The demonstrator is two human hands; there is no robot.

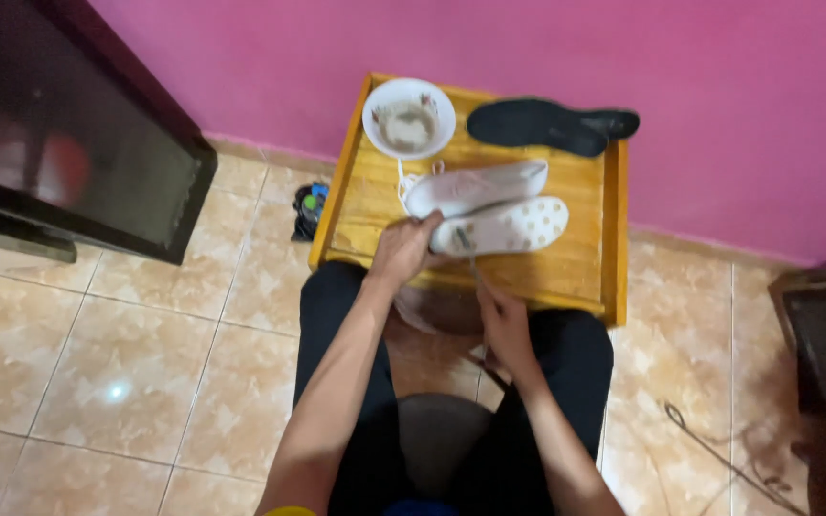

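Just below the middle of the frame, the left hand (403,247) is closed around the heel end of a white shoe (504,225) that lies on its side with the dotted sole facing outward, near the front edge of a small wooden table (614,239). The right hand (504,320), lower and slightly to the right, is closed on a thin brush (468,256) whose far end touches the shoe close to the left hand. A second white shoe (475,185) lies just behind the first, touching it, with pale laces spilling toward the left. At the table's upper left corner stands a white bowl (408,118) holding murky, brownish water. Two black insoles (552,124) lie overlapping along the table's far edge, against the pink wall (738,86). On the tiled floor (126,363), just left of the table, sits a small dark object with green and blue parts (310,208); what it is cannot be told. A dark cabinet (69,134) fills the upper left of the frame.
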